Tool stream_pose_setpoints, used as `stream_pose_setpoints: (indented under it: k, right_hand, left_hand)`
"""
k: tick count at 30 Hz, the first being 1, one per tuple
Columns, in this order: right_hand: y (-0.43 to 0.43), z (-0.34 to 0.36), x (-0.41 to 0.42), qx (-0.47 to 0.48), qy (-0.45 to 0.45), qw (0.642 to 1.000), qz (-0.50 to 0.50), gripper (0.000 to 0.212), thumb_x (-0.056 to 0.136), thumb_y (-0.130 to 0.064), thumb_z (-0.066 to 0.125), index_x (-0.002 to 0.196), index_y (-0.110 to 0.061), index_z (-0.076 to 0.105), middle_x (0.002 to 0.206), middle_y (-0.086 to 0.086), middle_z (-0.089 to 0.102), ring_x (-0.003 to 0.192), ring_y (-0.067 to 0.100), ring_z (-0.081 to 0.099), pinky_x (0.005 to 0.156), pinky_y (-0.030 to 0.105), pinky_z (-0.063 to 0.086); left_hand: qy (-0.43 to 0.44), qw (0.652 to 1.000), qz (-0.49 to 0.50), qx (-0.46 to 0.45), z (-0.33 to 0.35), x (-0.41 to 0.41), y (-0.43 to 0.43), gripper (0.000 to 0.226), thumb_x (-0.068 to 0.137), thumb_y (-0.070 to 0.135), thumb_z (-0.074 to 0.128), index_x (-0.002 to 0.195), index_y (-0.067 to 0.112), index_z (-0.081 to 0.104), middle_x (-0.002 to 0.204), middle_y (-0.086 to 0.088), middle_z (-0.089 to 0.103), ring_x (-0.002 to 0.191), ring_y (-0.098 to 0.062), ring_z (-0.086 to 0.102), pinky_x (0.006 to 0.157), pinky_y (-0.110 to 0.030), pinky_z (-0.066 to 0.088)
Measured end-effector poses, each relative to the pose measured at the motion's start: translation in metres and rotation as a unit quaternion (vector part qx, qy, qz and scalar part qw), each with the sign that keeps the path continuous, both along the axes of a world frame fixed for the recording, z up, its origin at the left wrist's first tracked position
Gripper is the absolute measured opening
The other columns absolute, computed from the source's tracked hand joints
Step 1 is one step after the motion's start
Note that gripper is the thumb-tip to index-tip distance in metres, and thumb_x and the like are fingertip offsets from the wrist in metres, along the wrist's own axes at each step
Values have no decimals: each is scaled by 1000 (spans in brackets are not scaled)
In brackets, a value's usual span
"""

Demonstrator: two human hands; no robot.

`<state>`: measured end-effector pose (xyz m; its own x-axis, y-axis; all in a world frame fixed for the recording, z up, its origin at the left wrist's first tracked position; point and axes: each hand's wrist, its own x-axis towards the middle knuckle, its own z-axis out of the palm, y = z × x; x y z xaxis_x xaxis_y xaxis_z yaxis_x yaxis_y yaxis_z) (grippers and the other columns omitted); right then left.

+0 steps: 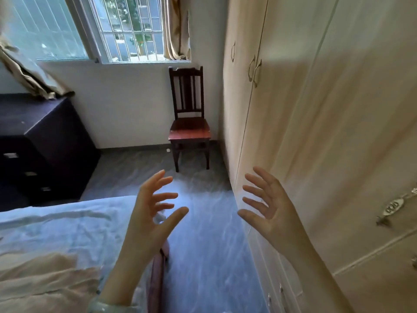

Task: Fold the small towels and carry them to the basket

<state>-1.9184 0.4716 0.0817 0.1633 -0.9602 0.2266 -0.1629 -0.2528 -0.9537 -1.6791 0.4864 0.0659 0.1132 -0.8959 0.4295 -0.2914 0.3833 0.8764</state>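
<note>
Left hand (155, 213) and right hand (268, 211) hover with grips spread and empty, so a pickup seems next: reach down for the pink cloth (157, 279), likely a towel, at the bed's (56, 222) right edge.

Lower left of you: bed (56, 224), pale blue sheet, rumpled. On it: beige cloth (38, 281), bunched nearest you; pink cloth (158, 274), draped over the bed's edge. Floor (203, 222), grey, veined. Standing on it: dark wooden chair (189, 129) in the corner; dark chest of drawers (52, 150) at your left; small white object (168, 150) by the skirting.
</note>
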Motion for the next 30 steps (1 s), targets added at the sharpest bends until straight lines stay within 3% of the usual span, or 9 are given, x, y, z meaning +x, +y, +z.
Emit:
stream_pose_setpoints:
  k: [9, 14, 17, 21, 26, 30]
  right_hand:
    - [-231, -8, 30, -12, -11, 999, 28, 77, 74, -7, 76, 131, -42, 38, 133, -17, 50, 118, 1, 54, 97, 21, 48]
    - [-365, 11, 57, -14, -15, 996, 87, 75, 68, -16, 75, 125, -51, 41, 130, -18, 54, 119, 6, 55, 97, 22, 48]
    - [-432, 13, 81, -10, -3, 992, 129, 78, 73, -4, 77, 129, -45, 43, 132, -16, 52, 118, 5, 55, 95, 18, 48]
    - [-508, 3, 125, 3, 26, 983, 183, 79, 73, -3, 76, 129, -45, 39, 132, -14, 52, 117, 1, 54, 94, 16, 48]
    - [-592, -10, 205, 5, 54, 970, 236, 76, 67, -26, 76, 128, -49, 37, 132, -15, 52, 118, 1, 54, 94, 15, 47]
    - [-663, -13, 280, -18, 65, 959, 275, 77, 73, -11, 78, 127, -49, 37, 130, -18, 52, 117, 6, 56, 92, 15, 48]
  left_hand:
    - [-27, 999, 29, 14, -14, 21, -208, 70, 68, 43, 71, 129, 46, 39, 125, 22, 54, 101, -9, 64, 81, -21, 54]
    - [-26, 996, 86, 18, -6, 43, -314, 75, 67, 47, 70, 133, 42, 34, 127, 26, 51, 103, -8, 63, 81, -19, 53]
    - [-7, 992, 127, 26, -6, 66, -360, 76, 67, 46, 71, 133, 43, 35, 126, 26, 52, 103, -9, 63, 81, -19, 53]
    - [-13, 982, 183, 36, -15, 110, -408, 76, 67, 47, 71, 133, 47, 34, 126, 27, 51, 103, -6, 63, 81, -17, 53]
    - [11, 968, 249, 33, -32, 175, -469, 73, 65, 45, 72, 128, 57, 35, 125, 24, 53, 103, -9, 64, 80, -18, 53]
    - [31, 955, 293, 28, -34, 235, -523, 73, 65, 45, 71, 130, 48, 36, 126, 25, 52, 103, -9, 63, 82, -19, 53]
